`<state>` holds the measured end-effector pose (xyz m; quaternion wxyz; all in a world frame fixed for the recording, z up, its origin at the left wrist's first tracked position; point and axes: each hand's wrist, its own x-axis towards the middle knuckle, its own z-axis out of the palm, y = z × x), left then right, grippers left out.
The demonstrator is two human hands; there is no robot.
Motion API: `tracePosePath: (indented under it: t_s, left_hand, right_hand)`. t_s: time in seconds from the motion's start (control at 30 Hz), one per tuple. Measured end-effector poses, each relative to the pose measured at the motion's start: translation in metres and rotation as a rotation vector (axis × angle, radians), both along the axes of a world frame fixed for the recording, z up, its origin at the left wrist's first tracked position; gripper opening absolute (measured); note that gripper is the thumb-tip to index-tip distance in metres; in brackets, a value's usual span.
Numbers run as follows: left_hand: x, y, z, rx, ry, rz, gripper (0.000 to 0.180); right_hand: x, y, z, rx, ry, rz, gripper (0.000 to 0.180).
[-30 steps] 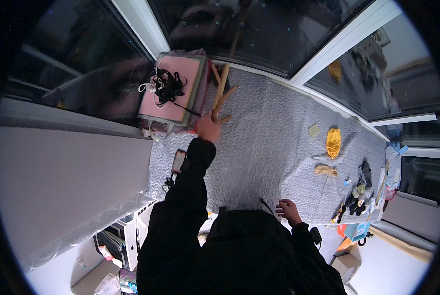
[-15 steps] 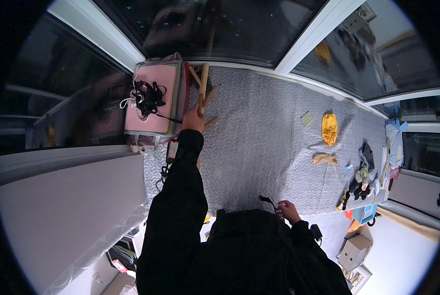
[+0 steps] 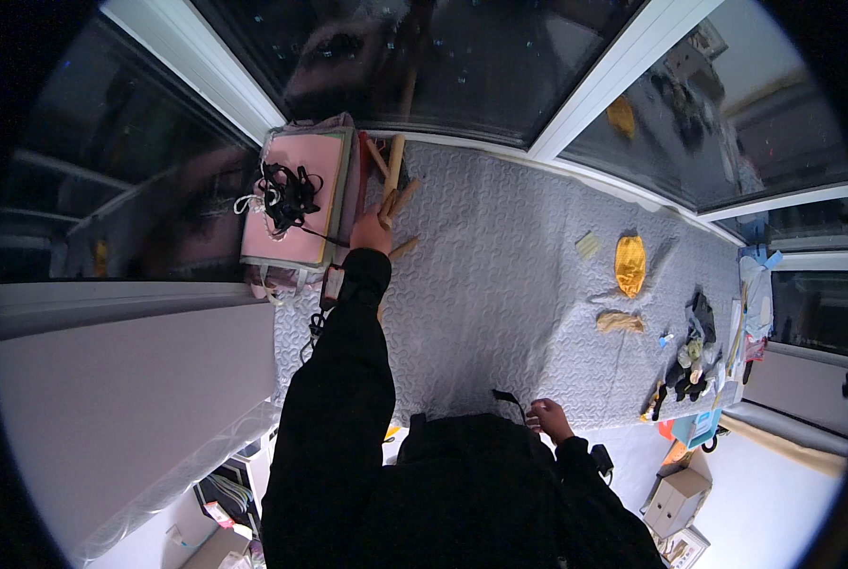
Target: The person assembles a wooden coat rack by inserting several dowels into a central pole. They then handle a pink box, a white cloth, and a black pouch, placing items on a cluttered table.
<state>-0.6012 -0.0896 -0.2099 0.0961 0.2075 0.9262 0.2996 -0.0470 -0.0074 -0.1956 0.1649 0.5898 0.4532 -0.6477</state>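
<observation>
My left hand (image 3: pixel 372 232) reaches far across the grey quilted table cover (image 3: pixel 500 294) in a black sleeve. Its fingers are closed around a light wooden stick (image 3: pixel 388 201) in a small bunch of wooden sticks (image 3: pixel 395 166) lying beside a pink case (image 3: pixel 291 237). One more stick (image 3: pixel 404 248) lies loose just right of the hand. My right hand (image 3: pixel 547 417) rests at the near edge of the table, fingers loosely apart, holding nothing, next to a small black cable end (image 3: pixel 504 394).
Tangled black cords (image 3: pixel 286 190) lie on the pink case. A black device (image 3: pixel 331 284) sits by my left sleeve. A yellow cloth (image 3: pixel 629 264), a tan piece (image 3: pixel 619 322) and a dark pile (image 3: pixel 694 351) lie at the right. Cardboard boxes (image 3: pixel 675 493) stand on the floor.
My left hand has stayed at the wooden sticks and closed on one. My head has shifted, so the table sits lower in view. My right hand stays at the near edge.
</observation>
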Motion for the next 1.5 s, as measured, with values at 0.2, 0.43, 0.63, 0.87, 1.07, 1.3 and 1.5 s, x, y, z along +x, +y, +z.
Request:
tracePosePath:
  t_s: [0.2, 0.43, 0.63, 0.87, 1.07, 1.3, 1.5]
  left_hand:
    - [-0.022, 0.018, 0.013, -0.082, -0.104, -0.098, 0.031]
    - [-0.045, 0.042, 0.043, -0.217, -0.148, -0.203, 0.031]
    - [-0.078, 0.056, 0.008, -0.137, -0.027, -0.029, 0.036]
    - [-0.108, 0.091, 0.0, -0.146, 0.098, -0.042, 0.041]
    - [-0.125, 0.11, 0.011, -0.347, 0.055, -0.047, 0.032]
    - [-0.057, 0.057, 0.023, -0.074, 0.225, 0.064, 0.027]
    - [-0.02, 0.016, 0.017, -0.316, 0.138, 0.047, 0.027]
  right_hand:
    - [0.007, 0.003, -0.002, 0.02, -0.045, -0.006, 0.025]
    - [0.012, 0.002, -0.002, 0.011, -0.048, -0.064, 0.025]
    - [0.016, 0.0, -0.002, -0.01, -0.089, -0.137, 0.022]
    - [0.013, 0.003, -0.005, -0.065, -0.071, -0.13, 0.027]
    - [0.004, 0.006, -0.001, -0.057, -0.022, -0.177, 0.029]
    - [0.01, -0.006, -0.012, -0.043, -0.056, -0.264, 0.022]
    - [0.015, -0.01, -0.024, -0.1, -0.058, -0.15, 0.026]
